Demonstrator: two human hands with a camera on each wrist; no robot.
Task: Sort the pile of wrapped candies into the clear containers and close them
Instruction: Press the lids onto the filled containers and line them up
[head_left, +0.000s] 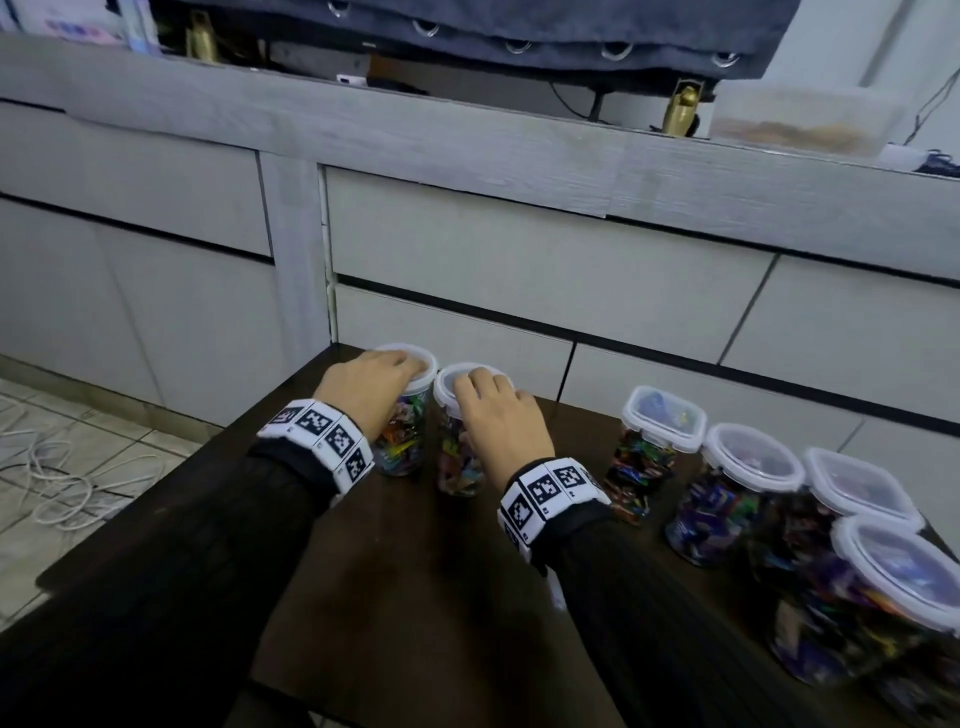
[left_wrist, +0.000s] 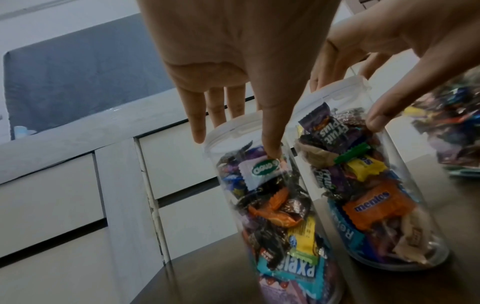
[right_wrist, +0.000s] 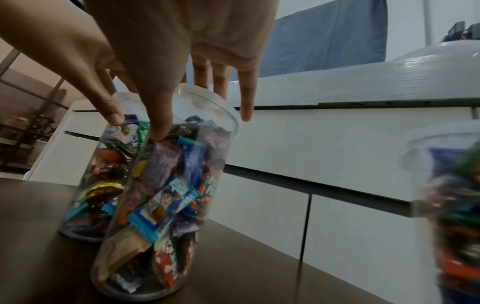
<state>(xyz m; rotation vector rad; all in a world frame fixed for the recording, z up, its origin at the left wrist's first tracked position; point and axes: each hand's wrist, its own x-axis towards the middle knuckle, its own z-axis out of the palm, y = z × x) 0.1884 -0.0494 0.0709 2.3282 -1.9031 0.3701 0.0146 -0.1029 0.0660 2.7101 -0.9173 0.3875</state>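
Note:
Two tall clear jars full of wrapped candies stand side by side at the far end of the dark table (head_left: 415, 597), each with a white lid on. My left hand (head_left: 371, 387) sits on top of the left jar (head_left: 402, 441), thumb against its near wall and fingers over the lid's far rim. My right hand (head_left: 501, 415) holds the right jar (head_left: 457, 462) the same way. In the left wrist view my left hand (left_wrist: 233, 131) spans the left jar (left_wrist: 272, 216) beside the right jar (left_wrist: 376, 205). In the right wrist view my right hand (right_wrist: 200, 115) grips the right jar (right_wrist: 161, 205).
Several more lidded containers of candies stand along the table's right side, among them a square-lidded one (head_left: 665, 421) and a round one (head_left: 748, 457). Grey cabinet drawers (head_left: 519, 260) rise just behind the table's far edge. White cables (head_left: 52, 478) lie on the tiled floor at left.

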